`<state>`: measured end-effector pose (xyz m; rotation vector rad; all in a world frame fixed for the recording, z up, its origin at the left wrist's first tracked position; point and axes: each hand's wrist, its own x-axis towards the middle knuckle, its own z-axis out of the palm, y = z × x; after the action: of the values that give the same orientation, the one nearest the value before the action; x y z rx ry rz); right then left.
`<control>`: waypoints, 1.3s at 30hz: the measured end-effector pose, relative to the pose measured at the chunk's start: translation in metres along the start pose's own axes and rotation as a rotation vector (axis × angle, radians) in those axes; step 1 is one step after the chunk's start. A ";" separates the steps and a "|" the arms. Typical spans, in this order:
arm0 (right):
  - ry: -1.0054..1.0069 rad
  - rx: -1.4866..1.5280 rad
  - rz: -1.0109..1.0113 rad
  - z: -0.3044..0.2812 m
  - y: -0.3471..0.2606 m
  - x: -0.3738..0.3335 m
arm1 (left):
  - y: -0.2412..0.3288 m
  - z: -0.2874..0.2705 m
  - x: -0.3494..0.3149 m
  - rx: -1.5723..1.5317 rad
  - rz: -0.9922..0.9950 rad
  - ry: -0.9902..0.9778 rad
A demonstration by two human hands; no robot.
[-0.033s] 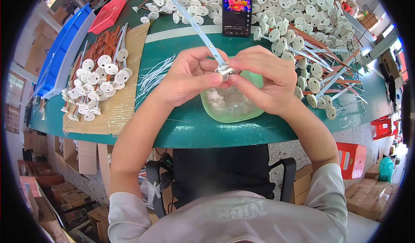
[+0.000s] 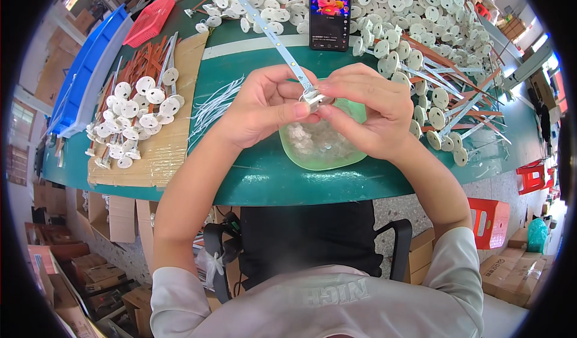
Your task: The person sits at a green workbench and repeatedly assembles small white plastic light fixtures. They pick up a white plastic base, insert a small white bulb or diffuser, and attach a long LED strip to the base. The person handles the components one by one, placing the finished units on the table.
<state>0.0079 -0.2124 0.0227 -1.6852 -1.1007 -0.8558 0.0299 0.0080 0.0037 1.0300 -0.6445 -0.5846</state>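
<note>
Over a green bowl, a narrow light-blue LED strip slants up and away from my hands. My left hand is closed, pinching the strip's near end with thumb and fingers. At that end is a small whitish fitting, and my right hand is closed on it from the right, thumb and fingertips pressed together. Fingers partly cover the fitting, so its exact shape is hidden. Inside the bowl lie small clear or whitish pieces.
Thin white wires lie left of my hands. Cardboard carries strips with white round discs. More disc-ended strips pile up at right and behind a propped phone. A blue tray and red basket stand far left.
</note>
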 end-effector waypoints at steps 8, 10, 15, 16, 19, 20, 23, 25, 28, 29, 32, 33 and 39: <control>0.061 -0.115 0.062 0.003 -0.007 -0.005 | -0.002 0.005 0.001 -0.001 0.016 0.021; 0.030 -0.053 0.043 0.000 -0.005 -0.001 | -0.002 0.004 0.001 -0.002 0.006 0.019; -0.073 0.038 0.035 -0.005 -0.003 -0.003 | 0.001 0.001 0.000 -0.011 -0.004 -0.001; -0.076 0.049 0.037 -0.005 -0.002 -0.003 | 0.001 0.002 0.000 -0.024 0.001 -0.010; -0.079 0.052 0.028 -0.007 -0.004 -0.002 | 0.000 0.002 0.000 -0.050 0.009 -0.027; -0.058 0.050 0.022 -0.005 -0.002 -0.002 | 0.001 0.002 0.000 -0.050 0.007 -0.027; -0.020 0.037 0.029 -0.001 0.002 -0.003 | -0.001 0.003 0.002 -0.068 0.050 -0.026; -0.025 0.032 0.066 -0.002 0.000 -0.003 | -0.001 0.003 0.001 -0.062 0.052 -0.017; 0.010 0.036 0.066 0.000 -0.001 -0.005 | 0.000 0.003 -0.001 -0.007 0.010 0.005; 0.014 0.015 0.066 0.000 -0.002 -0.005 | 0.001 0.004 0.000 0.021 0.011 0.020; 0.029 -0.058 0.066 0.002 -0.006 -0.005 | -0.001 0.005 0.001 0.108 0.025 0.045; 0.039 -0.087 0.064 0.003 -0.006 -0.006 | -0.001 0.005 0.002 0.139 0.032 0.049; 0.029 -0.006 0.120 0.005 -0.002 -0.004 | 0.002 0.002 0.000 0.010 -0.015 0.064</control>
<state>0.0051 -0.2088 0.0184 -1.7203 -0.9685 -0.8056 0.0290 0.0074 0.0068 1.0596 -0.5842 -0.5603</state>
